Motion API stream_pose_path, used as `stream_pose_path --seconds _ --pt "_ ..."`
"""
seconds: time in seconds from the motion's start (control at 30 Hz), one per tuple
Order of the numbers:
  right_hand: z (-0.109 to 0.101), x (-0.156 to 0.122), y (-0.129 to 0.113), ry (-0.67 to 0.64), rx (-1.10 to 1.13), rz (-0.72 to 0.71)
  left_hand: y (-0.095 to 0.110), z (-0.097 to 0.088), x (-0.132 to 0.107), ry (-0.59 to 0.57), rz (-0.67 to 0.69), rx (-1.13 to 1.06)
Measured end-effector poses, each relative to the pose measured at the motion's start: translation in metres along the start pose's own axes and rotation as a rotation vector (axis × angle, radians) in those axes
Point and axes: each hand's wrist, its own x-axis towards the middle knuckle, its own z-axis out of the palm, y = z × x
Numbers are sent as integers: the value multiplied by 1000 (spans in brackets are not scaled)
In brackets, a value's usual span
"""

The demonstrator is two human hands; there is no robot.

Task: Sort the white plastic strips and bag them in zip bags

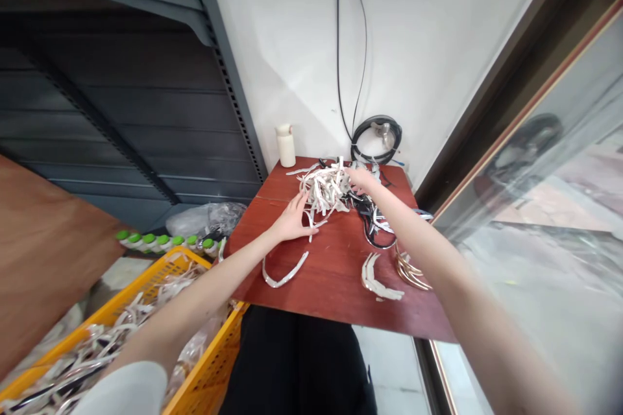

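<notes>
A tangled pile of white curved bands point(327, 189) lies toward the back of the reddish-brown table point(335, 266). My left hand point(293, 219) is at the pile's lower left, thumb and fingers apart, fingertips touching its edge. My right hand point(359, 179) reaches the pile's right side; its fingertips are partly hidden among the bands, so its grip is unclear. One white curved band point(286, 279) rests alone near the front left. Nearer the front right lie a small stack of white bands point(377, 280) and several gold bands point(409, 271). Dark bands point(377, 233) lie beneath my right forearm.
A cream bottle point(286, 146) stands at the table's back left. Coiled black cable point(377, 139) leans against the wall. Left of the table, a yellow crate point(207, 356) holds many bands. Green-capped bottles point(163, 243) line up beside grey shelving point(214, 32). Glass point(549, 259) borders the right.
</notes>
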Motion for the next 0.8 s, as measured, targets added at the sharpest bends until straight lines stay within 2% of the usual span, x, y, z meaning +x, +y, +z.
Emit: stream_pose_path --seconds 0.1,0.2,0.3,0.43,0.57,0.7,0.8 --pt "-37 -3 -4 -160 -208 85 -4 2 12 57 -7 -4" --pt "-74 -12 1 -225 -404 115 -6 6 21 110 8 1" --pt "-98 -31 15 -272 -602 135 -10 10 30 152 28 20" --pt "-108 -61 37 -334 -807 83 -17 12 45 169 14 30" --pt "-117 -79 46 -390 -947 -20 -17 6 52 128 -2 36" --pt "-130 -89 39 -340 -950 -158 -13 -11 40 97 -19 44" --pt "-130 -104 31 -296 -849 -281 -9 -33 16 122 -26 35"
